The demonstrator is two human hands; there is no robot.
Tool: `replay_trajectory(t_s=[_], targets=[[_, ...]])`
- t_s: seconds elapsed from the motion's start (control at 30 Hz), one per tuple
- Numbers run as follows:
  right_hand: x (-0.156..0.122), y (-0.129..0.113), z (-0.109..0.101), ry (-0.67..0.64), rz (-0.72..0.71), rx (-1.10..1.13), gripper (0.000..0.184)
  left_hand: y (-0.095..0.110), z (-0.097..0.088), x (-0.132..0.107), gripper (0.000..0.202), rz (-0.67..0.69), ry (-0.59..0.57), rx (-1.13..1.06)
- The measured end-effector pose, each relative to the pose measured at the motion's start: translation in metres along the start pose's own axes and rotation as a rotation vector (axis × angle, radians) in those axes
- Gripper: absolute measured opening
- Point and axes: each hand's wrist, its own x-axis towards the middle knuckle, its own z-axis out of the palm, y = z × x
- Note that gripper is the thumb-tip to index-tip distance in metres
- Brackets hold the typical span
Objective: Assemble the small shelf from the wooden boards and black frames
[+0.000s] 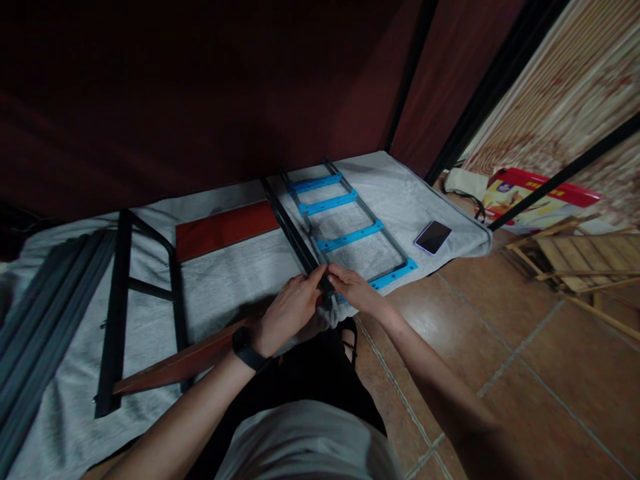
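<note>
Fingers [316, 275] of the left hand [293, 308] curl on the near end of a black bar [294, 235], clamped there. The right hand [354, 288] meets it from the other side, fingertips bunched at the same end; whether they grip or only touch, I cannot tell. The bar is slim, straight and smooth, metal by its look, and runs away from both hands across a soft, creased gray cloth [240, 265]; its near tip is partly hidden. A dark watch [243, 340] circles the left wrist.

Just beyond the right hand lies a ladder-shaped frame [350, 235], dark thin rails joined by flat, bright blue crosspieces dotted with holes. Farther right of that hand, a glossy phone [433, 237] rests on the cloth.

Beyond the left hand is a flat, reddish board [225, 232]. Left of that hand stretch a brown strip [200, 357], a dark tubular frame [113, 320] with a rounded corner and, farther out, long ridged gray bars [50, 333]. Well right of both hands, slatted wooden furniture [590, 260] stands on tiled floor [500, 320].
</note>
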Motion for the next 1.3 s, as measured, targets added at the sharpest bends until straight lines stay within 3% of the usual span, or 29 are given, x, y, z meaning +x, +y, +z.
replay_trajectory(t_s=[0.2,0.3,0.4,0.5,0.63,0.73,0.93,1.03,1.17,1.3], targets=[[-0.005,0.000,0.000,0.031,0.000,0.062,0.024,0.004,-0.003,0.007,0.045,-0.008,-0.106,0.033],[-0.010,0.017,0.010,0.152,0.059,0.221,0.029,0.006,-0.006,0.010,0.035,-0.016,-0.122,0.046],[-0.017,0.042,0.029,0.316,0.187,0.300,0.023,0.007,-0.011,0.011,0.031,-0.015,-0.115,0.041],[-0.024,0.060,0.047,0.379,0.253,0.165,0.012,0.005,-0.016,0.011,0.031,-0.012,-0.096,0.015],[-0.031,0.064,0.062,0.348,0.226,-0.074,0.022,0.001,-0.021,0.009,0.033,-0.025,-0.102,-0.038],[-0.032,0.062,0.071,0.314,0.241,-0.127,0.024,-0.002,-0.025,0.005,0.033,-0.026,-0.089,-0.077],[-0.030,0.071,0.088,0.429,0.440,0.259,0.021,-0.008,-0.032,-0.003,0.026,-0.010,-0.065,-0.159],[-0.032,0.070,0.091,0.436,0.443,0.416,0.013,-0.007,-0.035,-0.004,0.025,-0.006,-0.055,-0.166],[-0.034,0.065,0.092,0.412,0.452,0.629,0.024,-0.007,-0.040,-0.006,0.026,0.007,-0.048,-0.199],[-0.037,0.067,0.096,0.421,0.394,0.513,0.027,-0.009,-0.045,-0.008,0.029,0.013,-0.049,-0.226]])
